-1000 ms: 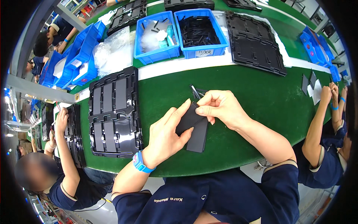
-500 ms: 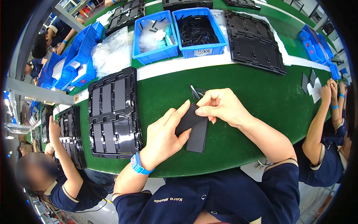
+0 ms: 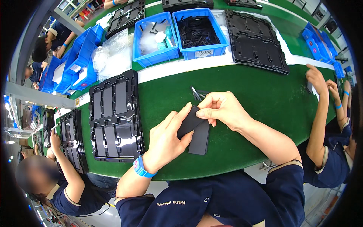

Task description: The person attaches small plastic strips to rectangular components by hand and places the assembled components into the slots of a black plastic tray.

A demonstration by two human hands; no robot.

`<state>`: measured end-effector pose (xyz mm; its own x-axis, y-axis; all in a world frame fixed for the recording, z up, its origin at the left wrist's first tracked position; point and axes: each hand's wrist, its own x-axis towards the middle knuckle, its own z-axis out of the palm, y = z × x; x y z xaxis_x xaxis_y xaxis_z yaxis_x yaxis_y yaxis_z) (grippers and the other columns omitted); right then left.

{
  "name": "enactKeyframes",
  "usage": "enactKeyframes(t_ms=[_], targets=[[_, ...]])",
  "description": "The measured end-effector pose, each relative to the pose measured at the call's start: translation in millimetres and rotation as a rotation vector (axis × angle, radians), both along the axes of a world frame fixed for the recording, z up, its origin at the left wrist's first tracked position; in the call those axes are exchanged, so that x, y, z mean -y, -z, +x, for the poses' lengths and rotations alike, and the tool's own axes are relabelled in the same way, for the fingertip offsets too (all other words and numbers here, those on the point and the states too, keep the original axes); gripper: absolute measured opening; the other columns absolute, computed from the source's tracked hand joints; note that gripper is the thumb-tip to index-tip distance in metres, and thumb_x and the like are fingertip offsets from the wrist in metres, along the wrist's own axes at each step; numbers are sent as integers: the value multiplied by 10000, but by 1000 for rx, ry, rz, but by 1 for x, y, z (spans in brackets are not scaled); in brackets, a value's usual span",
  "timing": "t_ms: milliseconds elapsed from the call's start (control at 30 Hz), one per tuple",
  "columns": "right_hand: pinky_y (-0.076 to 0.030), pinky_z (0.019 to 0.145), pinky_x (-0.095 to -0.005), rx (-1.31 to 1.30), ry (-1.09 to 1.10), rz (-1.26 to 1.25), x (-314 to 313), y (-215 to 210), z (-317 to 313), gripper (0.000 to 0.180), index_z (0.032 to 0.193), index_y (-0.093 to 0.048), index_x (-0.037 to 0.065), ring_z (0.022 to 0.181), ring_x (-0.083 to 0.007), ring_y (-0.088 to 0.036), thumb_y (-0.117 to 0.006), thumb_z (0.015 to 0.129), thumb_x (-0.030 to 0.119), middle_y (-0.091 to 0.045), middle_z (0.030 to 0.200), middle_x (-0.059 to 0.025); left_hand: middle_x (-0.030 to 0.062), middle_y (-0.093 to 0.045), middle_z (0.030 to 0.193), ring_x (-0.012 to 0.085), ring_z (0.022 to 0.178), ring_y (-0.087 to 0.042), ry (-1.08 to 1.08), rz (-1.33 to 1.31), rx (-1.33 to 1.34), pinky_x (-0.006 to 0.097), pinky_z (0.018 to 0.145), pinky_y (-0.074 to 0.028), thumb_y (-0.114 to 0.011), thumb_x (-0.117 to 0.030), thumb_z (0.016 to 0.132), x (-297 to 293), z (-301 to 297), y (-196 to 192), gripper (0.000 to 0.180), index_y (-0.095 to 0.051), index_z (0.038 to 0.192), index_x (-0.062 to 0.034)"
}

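Note:
My left hand (image 3: 168, 130) grips a flat black rectangular piece (image 3: 188, 122) by its sides, between thumb and fingers, and holds it tilted. At the piece's upper right corner my right hand (image 3: 224, 111) is closed in a pinch; whether something small is between those fingertips is hidden. Beneath lies a stack of similar black rectangular pieces (image 3: 199, 143) on the green table (image 3: 257, 98). Just beyond my fingertips sit several small black strips (image 3: 196, 93), some with pale sides.
At left stands a stack of black trays (image 3: 115, 117) holding flat black pieces. Farther back are a blue bin of black strips (image 3: 199, 32), a blue bin with plastic bags (image 3: 154, 39) and a black tray (image 3: 257, 41). Co-workers sit at both sides; one co-worker's hand (image 3: 317, 78) reaches over the right end.
My hands stay nearly still, holding the same piece. At right, a co-worker's hand has moved farther in over the black pieces there. The left co-worker's raised hand now shows a thin pale object.

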<state>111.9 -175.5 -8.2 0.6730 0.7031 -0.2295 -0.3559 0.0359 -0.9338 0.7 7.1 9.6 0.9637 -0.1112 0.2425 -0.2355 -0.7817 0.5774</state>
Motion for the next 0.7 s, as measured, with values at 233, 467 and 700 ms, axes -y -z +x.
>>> enactKeyframes(t_ms=[233, 467, 700], targets=[[-476, 483, -218, 6, -25, 9, 1, 1, -1, 160, 892, -669, -23, 572, -86, -585, -762, 825, 89, -670, 754, -82, 82, -572, 890, 249, 701, -617, 28, -18, -1, 336, 617, -528, -773, -54, 659, -2, 1, 1, 776, -494, 1382, -103], [-482, 527, -219, -9, -100, 54, 3, 3, 4, 194, 946, -670, -10, 610, -79, -579, -749, 849, 137, -670, 807, -64, 98, -567, 899, 271, 712, -613, 45, -38, 4, 349, 635, -530, -774, -49, 662, -1, 2, 0, 780, -490, 1387, -99], [-478, 670, -222, 626, 234, -163, 11, 14, 47, 167, 1007, -686, 18, 752, -57, -580, -670, 908, 151, -644, 884, -9, 148, -598, 993, 301, 815, -636, -98, -78, 72, 361, 710, -538, -744, -30, 713, -11, 4, -8, 847, -356, 1466, -53]])
